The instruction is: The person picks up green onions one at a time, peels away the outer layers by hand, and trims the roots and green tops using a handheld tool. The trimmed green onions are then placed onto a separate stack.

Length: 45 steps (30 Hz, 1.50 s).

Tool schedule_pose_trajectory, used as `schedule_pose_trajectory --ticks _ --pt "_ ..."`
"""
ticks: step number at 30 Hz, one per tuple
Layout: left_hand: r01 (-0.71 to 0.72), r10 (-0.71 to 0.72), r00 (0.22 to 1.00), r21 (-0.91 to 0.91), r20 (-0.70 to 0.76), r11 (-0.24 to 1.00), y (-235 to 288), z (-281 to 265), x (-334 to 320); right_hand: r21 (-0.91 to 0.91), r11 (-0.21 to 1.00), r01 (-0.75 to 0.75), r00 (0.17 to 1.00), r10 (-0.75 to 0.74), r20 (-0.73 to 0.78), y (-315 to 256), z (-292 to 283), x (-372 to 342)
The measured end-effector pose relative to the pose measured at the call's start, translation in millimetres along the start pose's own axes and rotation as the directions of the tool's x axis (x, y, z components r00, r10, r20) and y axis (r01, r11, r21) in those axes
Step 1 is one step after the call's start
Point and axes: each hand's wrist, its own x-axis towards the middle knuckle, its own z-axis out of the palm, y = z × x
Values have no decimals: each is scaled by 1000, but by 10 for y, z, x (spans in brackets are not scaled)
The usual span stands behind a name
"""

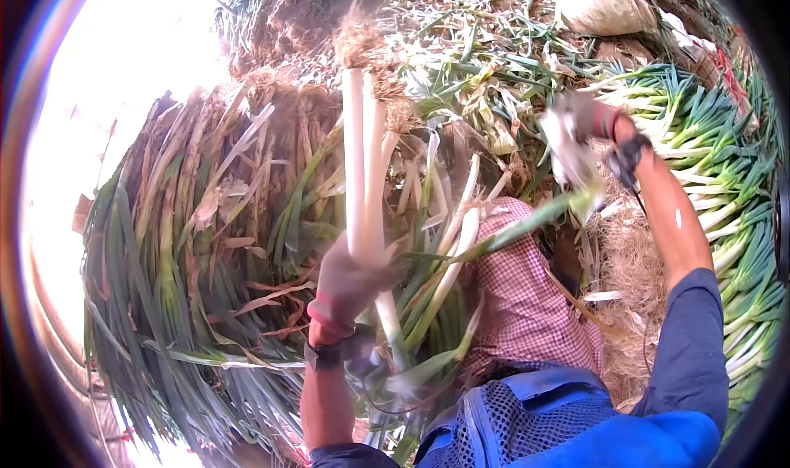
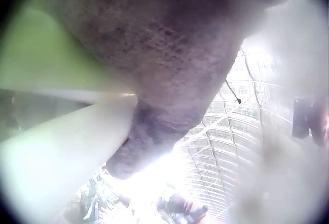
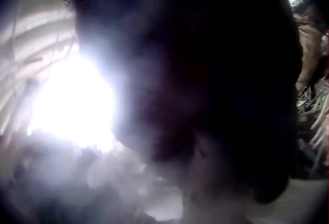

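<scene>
Stalks (image 1: 354,163), pale, roots (image 1: 355,46) pointing away, sit in L hand (image 1: 354,274), gripped midway, prob. to keep root ends clear; R hand (image 1: 588,118), w/ pale scraps (image 1: 569,151) at it, too blurred to tell grip. Dry-leafed heap (image 1: 164,196) to L, clean row (image 1: 724,196) to R, prob. split to avoid mixing. Ground (image 1: 621,54) litter-strewn, roof (image 2: 221,152) arched, bright.

The left hand (image 1: 354,277) wears a gray glove, and its fingers bend round in a tight grip. Behind it, the left wrist (image 1: 327,353) has a dark band, and the bare left arm (image 1: 325,406) goes back toward the body. The right hand (image 1: 583,118) is farther out, well apart on the left hand's right side. It is too blurry to see its fingers. Behind it, the bent right arm (image 1: 675,213) slants back to a dark sleeve (image 1: 691,336).
</scene>
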Motion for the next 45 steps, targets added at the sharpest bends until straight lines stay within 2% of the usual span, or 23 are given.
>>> schedule_pose_trajectory --ticks 2,4,5,7,8,9,12,15,17,18,20,24,25,27,29,31,33,35,36,38,41,42,45 --pt "27 -27 999 6 40 1000 -67 40 8 597 799 -75 985 154 -83 -360 -869 289" --pt "36 -36 999 12 32 999 -145 77 24 121 983 -141 819 184 -543 -939 -1533 144" --pt "45 -46 999 22 22 999 -165 87 26 -160 948 -275 805 136 -578 -999 -1789 231" --pt "28 -29 999 19 28 999 -107 120 16 -91 994 -54 726 -24 -688 -1632 -1932 -209" --pt "24 -25 999 43 24 999 -122 133 25 -271 958 90 564 -274 -779 -1831 -1797 -295" --pt "22 -23 1000 71 20 997 -141 138 0 -457 868 193 350 -496 -795 -2029 -1613 -384" --pt "27 -34 998 135 48 990 -110 227 32 -543 766 344 365 -642 -675 -2700 -1059 -664" --pt "-58 40 991 132 131 990 -119 375 -62 -795 472 381 318 -874 -366 -3050 -619 -743" --pt "-183 142 979 329 144 927 -62 508 -188 -627 592 507 731 -681 -51 -3153 -574 -877" --pt "-96 23 984 422 176 902 29 545 -216 -647 581 494 751 -660 -19 -3155 -563 -931" --pt "-120 45 981 411 187 904 26 607 -264 -613 609 503 799 -599 61 -3142 -578 -1007" --pt "-343 297 936 303 189 889 55 602 -349 -701 521 487 774 -630 69 -3013 -624 -1040" --pt "-215 146 962 313 231 925 152 519 -350 -784 460 417 807 -585 86 -2988 -688 -1052" --pt "-184 156 956 92 246 979 62 343 -394 -846 424 324 888 -446 116 -2918 -1009 -996" --pt "-94 30 966 242 258 966 120 -7 -511 -884 430 186 799 -590 -119 -2535 -1473 -926" --pt "-57 92 972 -162 214 985 -361 -348 -539 -902 421 97 652 -712 -262 -2207 -2173 -917" --pt "-33 25 998 126 59 991 -762 -699 -592 -795 596 -112 838 -373 -398 -2160 -2815 -1183" --pt "59 -27 995 330 -100 942 -1285 -973 -603 -733 594 -331 756 -298 -583 -2068 -3188 -1472" --pt "173 -115 979 382 -170 908 -1562 -1080 -592 -675 637 -372 792 -162 -589 -2121 -3360 -1655" --pt "55 19 974 316 -226 947 -2187 -1193 -527 -617 659 -430 807 -25 -590 -2006 -3612 -1779" --pt "-51 154 943 333 -294 942 -2016 -1044 -517 -742 456 -492 726 -256 -639 -1198 -3980 -1616" --pt "-67 122 961 222 -247 973 -1993 -994 -456 -758 327 -564 748 -187 -637 -2353 -3384 -2052" --pt "-46 68 985 143 -156 989 -1732 -710 -464 -793 177 -583 767 -204 -609 -2354 -3343 -1957"
